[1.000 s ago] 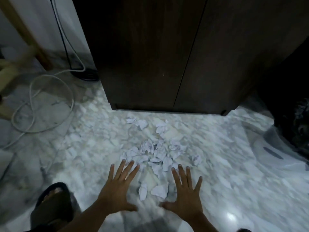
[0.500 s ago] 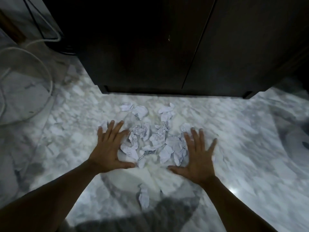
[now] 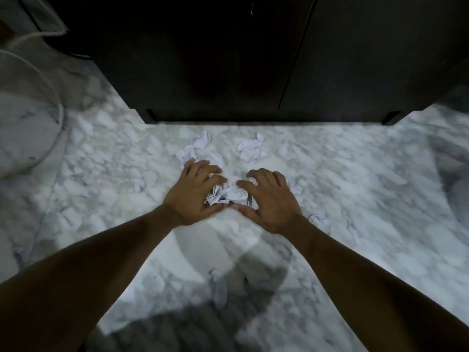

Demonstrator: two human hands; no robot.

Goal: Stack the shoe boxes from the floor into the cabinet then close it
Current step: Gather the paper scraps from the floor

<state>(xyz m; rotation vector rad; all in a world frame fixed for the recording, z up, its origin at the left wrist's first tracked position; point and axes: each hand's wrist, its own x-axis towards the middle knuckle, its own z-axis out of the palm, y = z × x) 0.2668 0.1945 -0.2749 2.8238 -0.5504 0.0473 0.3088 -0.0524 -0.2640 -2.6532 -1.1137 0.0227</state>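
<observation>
Left hand [image 3: 195, 196] and right hand [image 3: 270, 201], fingers curled, cup the crumpled paper [image 3: 229, 195] on the marble floor [image 3: 101, 174] near the cabinet [image 3: 215, 59] foot. Best to scoop low, palms meeting, so strays get caught.

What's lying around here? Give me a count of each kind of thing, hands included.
Hands: 2, left hand and right hand, both cupping the heap
Paper heap: 1
Loose paper scraps: at least 5, blurred
Cabinet doors: 2, shut
White cable: 1
Shoe boxes: 0
Total: at least 11
</observation>
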